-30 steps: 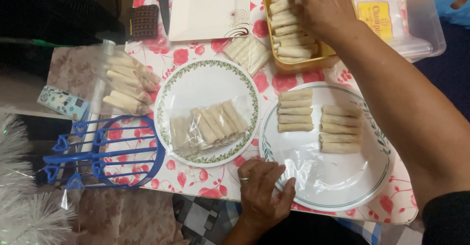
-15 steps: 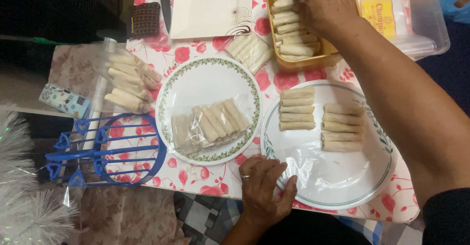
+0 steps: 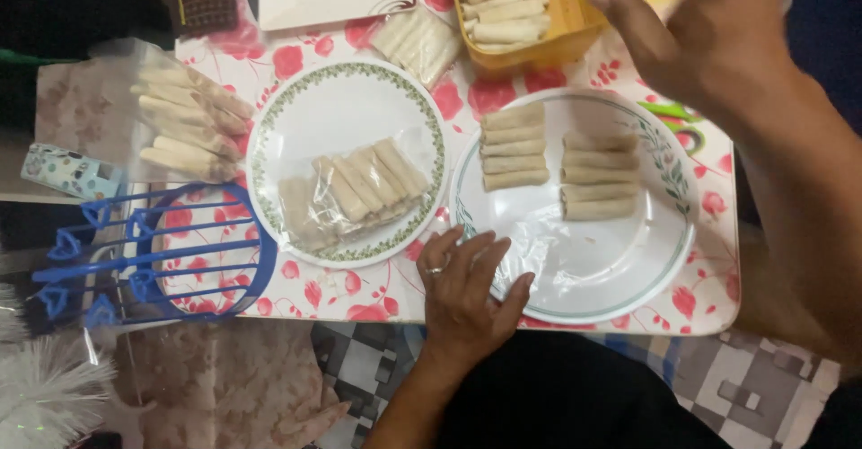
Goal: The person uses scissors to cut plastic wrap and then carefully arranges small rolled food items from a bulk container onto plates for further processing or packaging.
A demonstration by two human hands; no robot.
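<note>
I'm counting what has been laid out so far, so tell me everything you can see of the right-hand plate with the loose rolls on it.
The right-hand plate is round, white and glossy, likely ceramic, with a thin green rim line and leafy sprigs. It lies flat on the floral tablecloth, near the table's front edge. Two neat columns of pale rolls lie on its upper half, four on the left and about five on the right; the lower half is bare. The left hand rests on its lower left rim.

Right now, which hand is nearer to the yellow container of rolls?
The right hand. It is raised just beside the yellow container, seemingly holding a roll. The left hand rests far off, on the near rim of the right plate.
</note>
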